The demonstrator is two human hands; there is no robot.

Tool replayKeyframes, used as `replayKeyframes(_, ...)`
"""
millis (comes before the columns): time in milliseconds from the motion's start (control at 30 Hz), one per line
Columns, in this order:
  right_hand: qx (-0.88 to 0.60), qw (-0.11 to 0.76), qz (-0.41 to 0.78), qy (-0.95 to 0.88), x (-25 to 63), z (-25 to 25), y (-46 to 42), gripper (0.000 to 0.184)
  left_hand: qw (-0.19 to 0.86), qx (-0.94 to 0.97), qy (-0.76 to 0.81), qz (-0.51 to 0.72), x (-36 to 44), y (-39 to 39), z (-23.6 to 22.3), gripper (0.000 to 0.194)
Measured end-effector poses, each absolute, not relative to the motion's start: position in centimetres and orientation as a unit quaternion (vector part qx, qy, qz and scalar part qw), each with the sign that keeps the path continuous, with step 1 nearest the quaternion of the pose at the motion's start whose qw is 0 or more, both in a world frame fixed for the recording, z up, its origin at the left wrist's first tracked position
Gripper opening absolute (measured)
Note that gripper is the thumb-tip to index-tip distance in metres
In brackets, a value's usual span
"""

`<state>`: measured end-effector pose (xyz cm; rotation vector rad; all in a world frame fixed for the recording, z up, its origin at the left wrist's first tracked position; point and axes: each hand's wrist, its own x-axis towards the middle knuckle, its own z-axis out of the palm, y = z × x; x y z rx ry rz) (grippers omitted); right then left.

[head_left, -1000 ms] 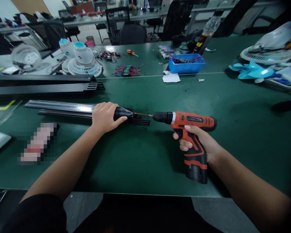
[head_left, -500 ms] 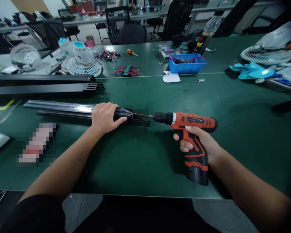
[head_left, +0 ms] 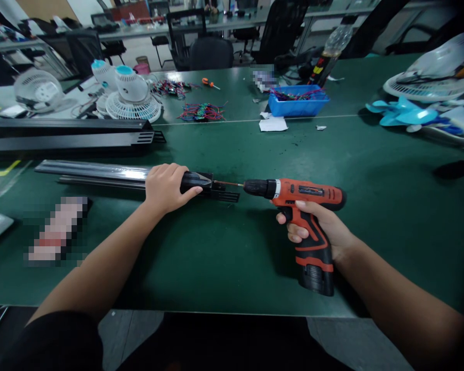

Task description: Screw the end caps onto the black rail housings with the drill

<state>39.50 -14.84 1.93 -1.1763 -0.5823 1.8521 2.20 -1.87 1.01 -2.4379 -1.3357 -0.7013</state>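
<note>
A long dark bar lies left on the green worktop, the left hand closing its grip over the right end. There a thin bit points in from the red drill, its handle snug in the right hand's grip. This looks like drilling or screwing, so next calls for a still bar and straight push.
</note>
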Motion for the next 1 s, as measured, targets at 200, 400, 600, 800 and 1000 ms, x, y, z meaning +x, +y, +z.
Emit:
replayKeyframes(200,-0.458,0.398,0.756,-0.247,40.0,1.5,-14.6,0.028,0.148,-0.845,-0.457,-0.237,2.2,-1.8,1.0,0.077)
replayKeyframes(400,-0.431,0.367,0.782,-0.26,40.4,1.3,-14.6,0.036,0.162,-0.844,-0.453,-0.239,2.1,-1.9,0.9,0.077)
replayKeyframes(600,-0.395,0.374,0.799,-0.257,40.7,0.9,-14.9,0.045,0.184,-0.843,-0.442,-0.248,1.9,-1.8,0.6,0.075)
replayKeyframes(800,-0.343,0.394,0.806,-0.28,40.3,1.0,-14.7,0.031,0.173,-0.841,-0.445,-0.256,1.9,-1.7,0.5,0.077)
replayKeyframes(1000,-0.343,0.422,0.798,-0.261,40.0,1.0,-14.7,0.031,0.179,-0.84,-0.445,-0.255,1.9,-1.7,0.4,0.078)
